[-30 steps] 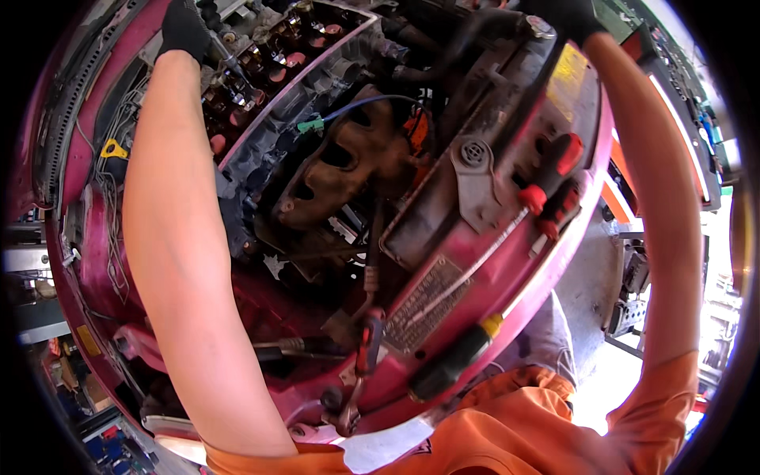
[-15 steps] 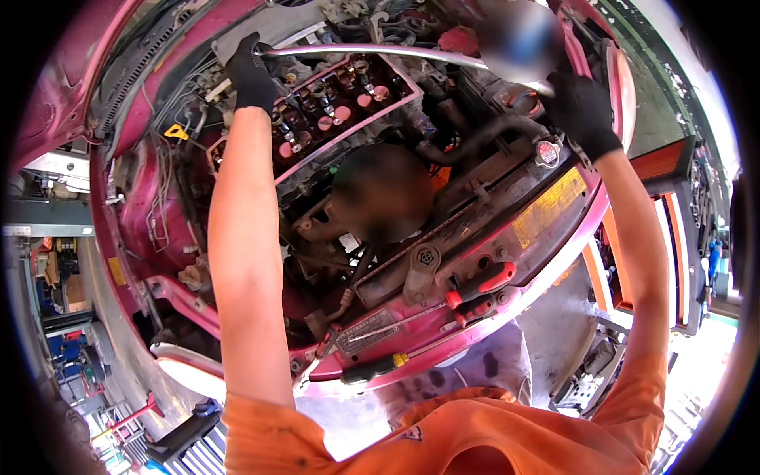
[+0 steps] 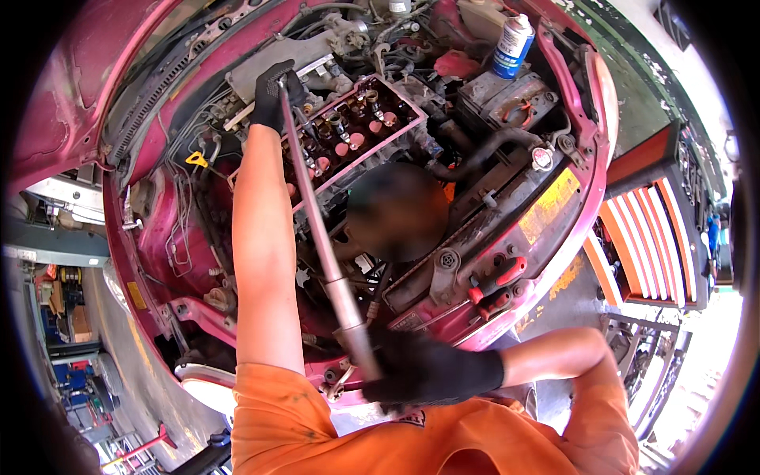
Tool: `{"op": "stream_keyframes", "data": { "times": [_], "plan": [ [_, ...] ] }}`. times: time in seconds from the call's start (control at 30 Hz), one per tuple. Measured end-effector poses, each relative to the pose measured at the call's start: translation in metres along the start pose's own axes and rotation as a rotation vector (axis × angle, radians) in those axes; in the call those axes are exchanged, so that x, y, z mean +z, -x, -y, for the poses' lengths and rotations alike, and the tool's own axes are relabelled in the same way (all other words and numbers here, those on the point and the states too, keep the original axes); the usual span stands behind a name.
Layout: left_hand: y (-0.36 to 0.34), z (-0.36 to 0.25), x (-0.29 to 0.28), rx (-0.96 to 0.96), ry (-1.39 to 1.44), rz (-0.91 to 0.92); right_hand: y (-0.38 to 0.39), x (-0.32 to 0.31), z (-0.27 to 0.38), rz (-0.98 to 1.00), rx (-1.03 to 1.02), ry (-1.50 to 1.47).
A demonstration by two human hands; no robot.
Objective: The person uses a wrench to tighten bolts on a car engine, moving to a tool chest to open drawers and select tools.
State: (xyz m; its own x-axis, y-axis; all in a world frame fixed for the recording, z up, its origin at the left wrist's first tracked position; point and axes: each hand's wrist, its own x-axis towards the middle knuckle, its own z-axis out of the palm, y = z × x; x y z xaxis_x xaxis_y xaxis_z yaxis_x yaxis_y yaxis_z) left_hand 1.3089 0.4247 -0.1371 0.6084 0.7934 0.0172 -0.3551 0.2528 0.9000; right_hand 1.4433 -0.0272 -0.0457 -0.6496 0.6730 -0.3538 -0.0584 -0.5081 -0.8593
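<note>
Both my hands wear black gloves. My left hand (image 3: 277, 93) is closed over the far end of a long metal torque wrench (image 3: 313, 198), at the back left of the opened engine top (image 3: 362, 145). What the tool's end sits on is hidden under that hand. My right hand (image 3: 435, 368) grips the thick handle end, close to my chest at the car's front edge. The bar slants across the engine bay between them. Pinkish round parts and shiny metal pieces show inside the oily engine top.
A blue and white spray can (image 3: 513, 47) stands on the battery (image 3: 507, 99). Red-handled pliers (image 3: 499, 279) lie on the front panel. To the right is a tool cabinet (image 3: 645, 245) with orange drawers. A yellow dipstick handle (image 3: 196, 160) sticks up at left. A blurred patch hides part of the engine.
My right hand has swung the wrench handle from the far right toward my chest. My left hand stays at the tool's other end. The view has shifted slightly.
</note>
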Motion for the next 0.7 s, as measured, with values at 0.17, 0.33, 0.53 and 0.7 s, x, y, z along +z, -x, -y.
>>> {"op": "stream_keyframes", "data": {
  "times": [0.17,0.33,0.53,0.7],
  "plan": [
    [-0.007,0.002,0.013,-0.016,-0.047,0.021,-0.044,0.038,-0.009,-0.098,-0.151,-0.191],
    [-0.008,0.011,0.011,0.089,-0.034,-0.139,0.014,-0.023,-0.004,-0.403,0.162,-0.511],
    [-0.014,0.026,0.013,0.18,-0.04,-0.232,0.034,-0.086,0.02,-0.26,0.439,-0.246],
    [0.003,0.027,0.027,0.27,-0.015,-0.526,0.066,-0.265,0.055,-0.378,0.365,0.829]
  ]
}}
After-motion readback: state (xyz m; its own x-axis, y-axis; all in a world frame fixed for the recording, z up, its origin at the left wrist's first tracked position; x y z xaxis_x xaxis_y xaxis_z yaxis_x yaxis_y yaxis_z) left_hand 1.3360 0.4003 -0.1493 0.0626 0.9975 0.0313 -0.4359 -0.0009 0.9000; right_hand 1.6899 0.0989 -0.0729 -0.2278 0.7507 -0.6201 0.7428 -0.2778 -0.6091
